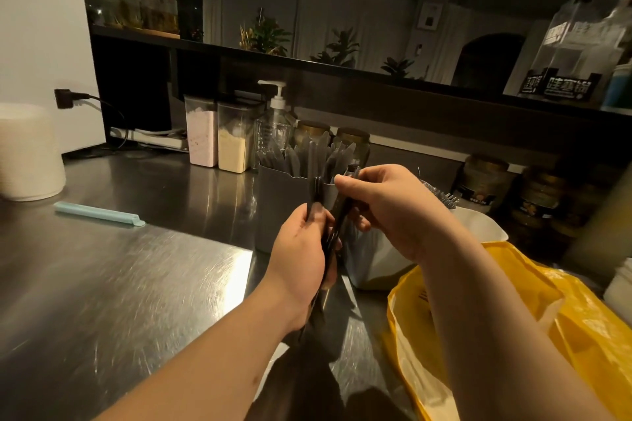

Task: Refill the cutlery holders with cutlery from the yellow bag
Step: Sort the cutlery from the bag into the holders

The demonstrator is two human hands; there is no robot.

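Note:
My left hand (302,251) grips a bundle of dark plastic cutlery (333,225) by its lower half, just in front of the grey cutlery holder (278,202). Above it, my right hand (393,207) pinches the top ends of the same bundle. The grey holder stands upright with several grey knives (309,150) sticking out. To its right sits a white holder (372,260) with fork tines (444,196) showing behind my right hand. The open yellow bag (506,325) lies at the lower right under my right forearm.
On the steel counter (119,277) lie a pale blue clip stick (99,214) and a stack of white cups (29,154) at left. Behind the holders are two powder containers (219,138), a pump bottle (275,120) and jars (484,178).

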